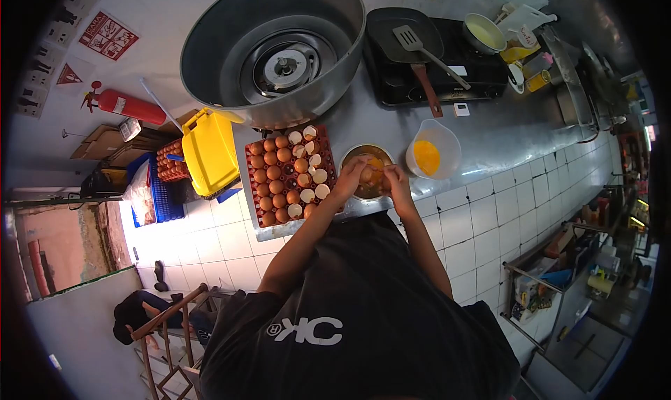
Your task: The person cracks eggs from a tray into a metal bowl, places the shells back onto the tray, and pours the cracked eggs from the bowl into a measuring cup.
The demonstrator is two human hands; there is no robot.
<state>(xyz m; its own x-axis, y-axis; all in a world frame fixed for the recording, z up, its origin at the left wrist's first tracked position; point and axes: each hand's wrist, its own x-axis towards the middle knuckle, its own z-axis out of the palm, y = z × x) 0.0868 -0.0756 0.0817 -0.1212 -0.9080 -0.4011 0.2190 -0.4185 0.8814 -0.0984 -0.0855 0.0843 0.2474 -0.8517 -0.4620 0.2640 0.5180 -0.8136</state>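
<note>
Over a round metal bowl on the counter's front edge, my two hands are close together with fingers curled. My left hand is closed on a brown egg. My right hand is closed at the egg's other side; its fingertips partly hide the shell. Orange-yellow egg contents show in the bowl. To the left, a red egg tray bears several whole brown eggs and several empty shell halves. A translucent jug with yellow yolk inside stands to the right.
Behind the tray stands a large grey metal drum. A black stove carries a flat pan, a slotted spatula and a small pot. A yellow lidded bin is at left. Another person is lower left.
</note>
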